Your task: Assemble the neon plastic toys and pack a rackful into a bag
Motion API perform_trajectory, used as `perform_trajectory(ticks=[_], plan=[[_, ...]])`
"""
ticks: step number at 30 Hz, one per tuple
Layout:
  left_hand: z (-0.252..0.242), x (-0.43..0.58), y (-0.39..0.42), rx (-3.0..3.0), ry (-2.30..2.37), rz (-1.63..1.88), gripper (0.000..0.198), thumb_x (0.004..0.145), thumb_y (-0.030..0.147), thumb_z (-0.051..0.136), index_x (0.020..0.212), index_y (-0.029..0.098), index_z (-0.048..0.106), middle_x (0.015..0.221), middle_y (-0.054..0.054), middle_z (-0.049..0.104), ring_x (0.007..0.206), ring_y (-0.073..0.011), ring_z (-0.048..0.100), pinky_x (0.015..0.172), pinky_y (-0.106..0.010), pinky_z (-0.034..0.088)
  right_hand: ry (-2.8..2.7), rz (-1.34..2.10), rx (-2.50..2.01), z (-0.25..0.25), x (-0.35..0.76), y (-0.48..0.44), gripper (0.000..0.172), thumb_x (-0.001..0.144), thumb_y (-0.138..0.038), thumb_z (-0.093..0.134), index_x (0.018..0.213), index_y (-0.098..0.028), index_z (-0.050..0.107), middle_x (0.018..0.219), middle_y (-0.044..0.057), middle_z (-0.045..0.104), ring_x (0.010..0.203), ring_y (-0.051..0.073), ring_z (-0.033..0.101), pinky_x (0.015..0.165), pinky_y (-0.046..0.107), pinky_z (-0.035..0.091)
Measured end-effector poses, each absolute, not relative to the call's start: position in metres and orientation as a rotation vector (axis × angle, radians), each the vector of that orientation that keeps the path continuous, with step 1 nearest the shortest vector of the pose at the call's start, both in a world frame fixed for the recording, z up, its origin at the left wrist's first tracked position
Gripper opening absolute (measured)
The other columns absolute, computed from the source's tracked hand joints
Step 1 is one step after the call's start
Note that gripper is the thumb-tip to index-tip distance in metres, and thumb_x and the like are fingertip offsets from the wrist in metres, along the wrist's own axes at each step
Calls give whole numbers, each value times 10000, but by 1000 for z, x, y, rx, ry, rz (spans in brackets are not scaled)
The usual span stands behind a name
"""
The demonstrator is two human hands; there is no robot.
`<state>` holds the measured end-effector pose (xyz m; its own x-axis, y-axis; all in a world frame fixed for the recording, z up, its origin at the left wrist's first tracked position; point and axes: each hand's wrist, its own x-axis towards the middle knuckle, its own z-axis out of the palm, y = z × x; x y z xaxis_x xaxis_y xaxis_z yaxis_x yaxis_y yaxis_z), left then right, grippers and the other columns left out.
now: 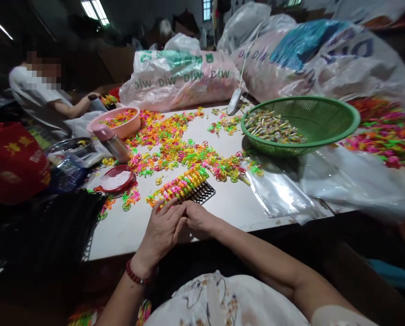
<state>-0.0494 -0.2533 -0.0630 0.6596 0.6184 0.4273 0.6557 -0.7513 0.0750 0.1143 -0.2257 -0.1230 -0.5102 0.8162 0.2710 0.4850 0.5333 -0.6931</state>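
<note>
My left hand [163,226], with a dark red bead bracelet at its wrist, rests at the near edge of a black plastic rack [204,194]. Its fingers are bent together, and their tips reach the row of bright plastic pieces [180,184] standing on the rack. Pressed against it from the right is my right hand [200,217], fingers curled in. Whatever lies between the fingertips is hidden behind the left hand. The pieces are pink, yellow, orange and green, packed side by side in a slanting row.
Loose plastic pieces [175,131] spread beyond the rack. A green basket [331,120] of small parts stands right, near clear plastic bags [280,190]. At left are a pink basin [131,124], a flask [116,145], a red basket [129,182] and black racks [53,226]. Another person [49,97] sits far left.
</note>
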Motion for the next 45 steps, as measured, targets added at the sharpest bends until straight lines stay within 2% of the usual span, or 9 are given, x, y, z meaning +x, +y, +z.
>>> perform_trajectory(ticks=[5, 9, 12, 19, 28, 32, 36, 41, 45], plan=[[-67, -50, -250, -2754, -1011, -753, 386, 929, 271, 523, 1311, 233, 558, 1160, -77, 697, 1126, -244, 597, 1052, -492, 378, -1891, 453, -1320, -112, 188, -234, 171, 885, -151, 558, 1030, -203, 632, 1006, 61, 635, 935, 184, 594, 848, 317, 484], [-73, -56, -251, -2768, -989, -1021, 499, 907, 239, 562, 1396, 247, 460, 1333, -109, 589, 1221, -251, 539, 1051, -491, 411, -1701, -26, -1899, -111, 273, -229, 143, 885, -206, 567, 1020, -167, 594, 1026, 107, 562, 888, 224, 568, 786, 342, 468], [-78, -56, -251, -2739, -1015, -1123, 474, 901, 197, 564, 1366, 232, 481, 1279, -110, 604, 1195, -250, 542, 1042, -485, 422, -1703, -84, -2135, -112, 306, -224, 123, 898, -238, 551, 953, -140, 603, 1001, 129, 563, 826, 227, 569, 738, 338, 450], [-81, -52, -248, -2720, -1117, -1089, 297, 924, 180, 507, 1212, 185, 580, 1140, -98, 647, 1070, -227, 575, 968, -434, 467, -1739, 40, -2029, -109, 288, -233, 193, 940, -216, 410, 934, -156, 594, 892, 119, 617, 825, 233, 587, 742, 337, 438], [-80, -53, -250, -2751, -1219, -1076, 415, 940, 198, 455, 1352, 156, 477, 1194, -125, 631, 1120, -238, 556, 1009, -446, 438, -1555, 1041, -1427, -114, 172, -254, 219, 879, -408, 555, 909, -195, 597, 744, 6, 630, 639, 157, 584, 584, 265, 469], [-79, -53, -250, -2777, -1256, -1061, 470, 949, 218, 440, 1413, 154, 410, 1209, -140, 618, 1137, -238, 555, 1011, -442, 438, -1676, 983, -1254, -116, 138, -248, 234, 873, -407, 587, 898, -179, 634, 880, 58, 662, 782, 186, 609, 721, 305, 492], [-78, -54, -251, -2783, -1260, -1078, 495, 952, 215, 438, 1440, 168, 370, 1260, -141, 594, 1180, -233, 538, 1026, -432, 432, -1674, 1002, -1200, -116, 125, -240, 238, 889, -394, 568, 944, -173, 638, 858, 56, 677, 761, 182, 617, 710, 294, 484], [-74, -53, -252, -2774, -1248, -1038, 527, 952, 212, 450, 1465, 179, 334, 1366, -144, 527, 1277, -229, 477, 1062, -428, 414, -1837, 879, -1101, -121, 123, -236, 225, 922, -341, 515, 811, -178, 622, 790, 40, 641, 709, 156, 574, 672, 263, 444], [-67, -54, -253, -2822, -1189, -875, 574, 919, 340, 549, 1444, 173, 390, 1466, -149, 443, 1378, -268, 370, 1116, -464, 362, -1987, 874, -1013, -125, 127, -231, 134, 882, -292, 580, 871, -170, 636, 868, 60, 657, 776, 173, 585, 709, 270, 450]])
